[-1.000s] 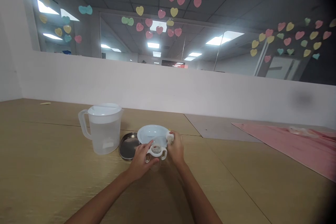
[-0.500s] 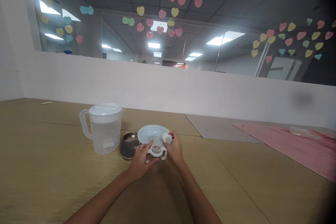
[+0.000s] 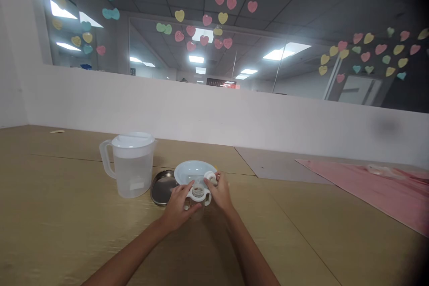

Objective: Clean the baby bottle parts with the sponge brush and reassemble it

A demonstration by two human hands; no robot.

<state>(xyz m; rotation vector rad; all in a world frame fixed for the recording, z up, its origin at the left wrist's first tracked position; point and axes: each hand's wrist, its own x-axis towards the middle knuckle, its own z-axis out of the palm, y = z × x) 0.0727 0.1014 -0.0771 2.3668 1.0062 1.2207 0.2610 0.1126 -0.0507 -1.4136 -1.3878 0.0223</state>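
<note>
My left hand is wrapped round a clear baby bottle with a white two-handled collar, its fingers on the left side. The bottle stands upright with its round mouth uncovered. Just above and to the right of that mouth, my right hand pinches a white bottle cap, which is tilted. A pale blue bowl sits right behind the bottle, partly hidden by the cap and hands. What lies inside the bowl is hard to make out.
A lidded translucent pitcher with liquid stands left of the hands. Between it and the bowl lies a round metal dish. A pink cloth covers the table's right side, and a white wall rises behind the table.
The white cap has tipped over in my right hand, and the fingers have shifted round it. My left hand keeps its hold on the bottle. The view has shifted slightly.
</note>
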